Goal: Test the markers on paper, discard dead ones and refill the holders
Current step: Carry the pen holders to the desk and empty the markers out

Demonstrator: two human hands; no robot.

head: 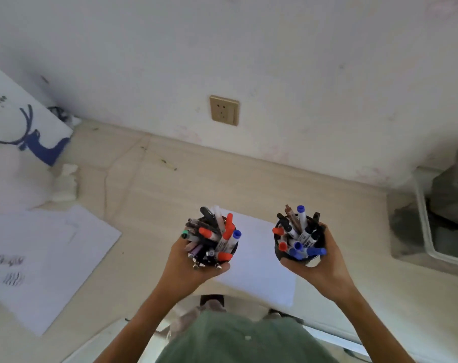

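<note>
I hold two black holders above the desk, both packed with markers and pens. My left hand [193, 268] grips the left holder [233, 248], which bristles with red-capped, blue-capped and dark pens [214, 237]. My right hand [324, 263] grips the right holder [278, 251], filled mostly with blue-capped and red-capped markers [301, 237]. A blank white sheet of paper [259, 268] lies on the desk directly beneath and between the two holders.
More white sheets with dark scribble marks [39, 265] lie at the left. A white bag with a blue deer print [26, 121] and crumpled tissue [65, 184] sit at the far left. A wall socket [224, 110] is ahead. A grey tray [429, 242] stands at the right.
</note>
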